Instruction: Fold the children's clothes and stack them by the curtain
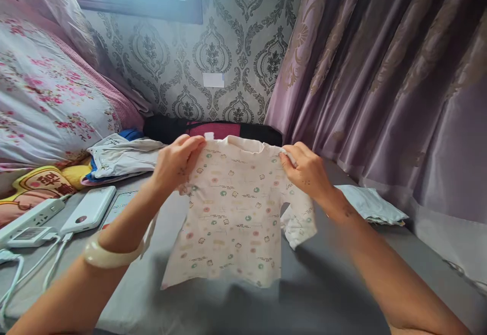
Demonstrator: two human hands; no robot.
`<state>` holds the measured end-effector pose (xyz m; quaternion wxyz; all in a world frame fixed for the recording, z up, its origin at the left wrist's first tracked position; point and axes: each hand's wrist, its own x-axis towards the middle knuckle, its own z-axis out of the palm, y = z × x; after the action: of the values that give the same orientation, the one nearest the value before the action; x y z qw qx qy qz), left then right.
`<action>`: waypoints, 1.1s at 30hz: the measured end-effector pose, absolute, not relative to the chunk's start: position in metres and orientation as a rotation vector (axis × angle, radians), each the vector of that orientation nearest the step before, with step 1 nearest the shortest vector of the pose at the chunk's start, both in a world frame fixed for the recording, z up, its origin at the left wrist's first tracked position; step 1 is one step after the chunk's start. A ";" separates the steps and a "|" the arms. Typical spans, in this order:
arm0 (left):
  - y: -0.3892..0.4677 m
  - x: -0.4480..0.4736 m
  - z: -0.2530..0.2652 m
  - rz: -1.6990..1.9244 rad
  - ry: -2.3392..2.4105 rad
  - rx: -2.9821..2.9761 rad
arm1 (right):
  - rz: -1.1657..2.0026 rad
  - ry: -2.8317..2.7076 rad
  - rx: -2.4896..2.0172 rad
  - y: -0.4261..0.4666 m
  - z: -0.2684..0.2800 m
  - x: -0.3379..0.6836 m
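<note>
A small white long-sleeved shirt (232, 208) with a print of little animals, dots and lettering hangs spread out in front of me, above the grey sheet. At its left shoulder, my left hand (177, 160) pinches the cloth, and a pale bangle sits on that forearm. My right hand (306, 167) is closed on the other shoulder. Between the hands the round collar faces up. The right sleeve dangles below my right hand; much of the left sleeve is hidden behind my left hand and forearm.
A grey-sheeted bed (323, 294) lies below. Leftward are folded clothes (122, 157), a white power bank (89, 208), a phone (117, 208), a power strip (34, 218) with cables and a yellow cushion (41, 182). To the right, a light-blue folded cloth (369, 203) lies near purple curtains (380, 71).
</note>
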<state>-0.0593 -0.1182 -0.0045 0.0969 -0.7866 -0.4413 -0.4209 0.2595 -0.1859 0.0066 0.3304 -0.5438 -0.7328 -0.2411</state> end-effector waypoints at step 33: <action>0.039 0.005 -0.149 -0.429 -1.764 -2.518 | -0.162 -2.090 -2.155 -0.026 -0.145 0.280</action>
<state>0.0051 0.0387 -0.1490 0.0188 -0.8110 -0.5682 -0.1381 0.2802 -0.0262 -0.1455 0.0676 -0.7152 -0.6935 -0.0537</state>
